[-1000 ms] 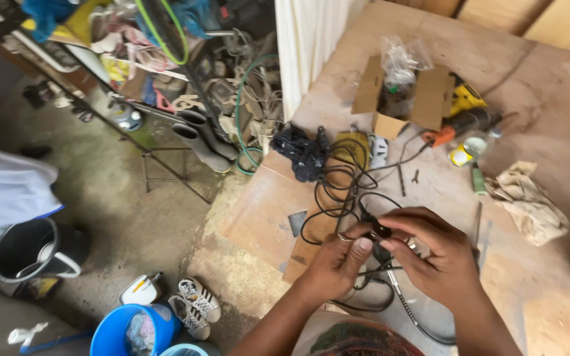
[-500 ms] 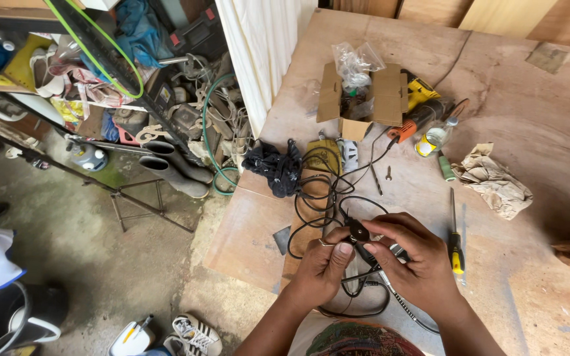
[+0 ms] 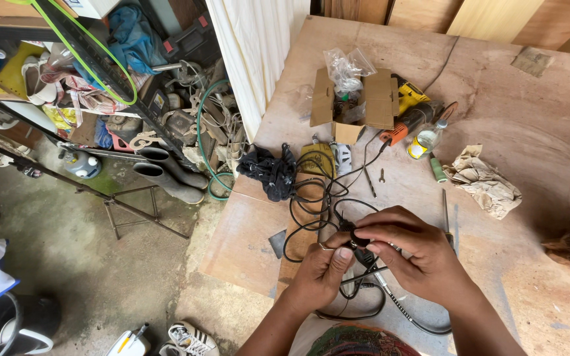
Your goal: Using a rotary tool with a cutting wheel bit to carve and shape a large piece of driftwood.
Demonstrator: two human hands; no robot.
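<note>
Both hands meet low over the plywood worktop [image 3: 549, 132], working on a small black plug-like part [image 3: 349, 235] at the end of a black cable [image 3: 311, 198]. The left hand [image 3: 321, 273] comes up from below, and its grip pinches the black part between thumb and fingertips. The right hand [image 3: 417, 254] arches over from the right, its grip pressed onto the same part from above, fingers curled close together. The part sits between the two hands, just above the worktop's near edge, and a thin metal-sheathed lead [image 3: 397, 306] runs from under the hands toward the person.

The black cable loops in loose coils on the worktop just beyond the hands, running up to a black bundle of cloth [image 3: 270, 170] at the worktop's left edge. Farther back lies an open cardboard box [image 3: 380, 99] with clear plastic bags [image 3: 346, 66] in it. Right of the box are a yellow and orange power tool [image 3: 409, 115] and a small clear bottle [image 3: 425, 140]. A crumpled sheet of paper [image 3: 483, 179] lies well to the right.

On the floor to the left stand grey rubber boots [image 3: 166, 173], a green hose [image 3: 200, 138] and a pair of sneakers [image 3: 189, 337].
</note>
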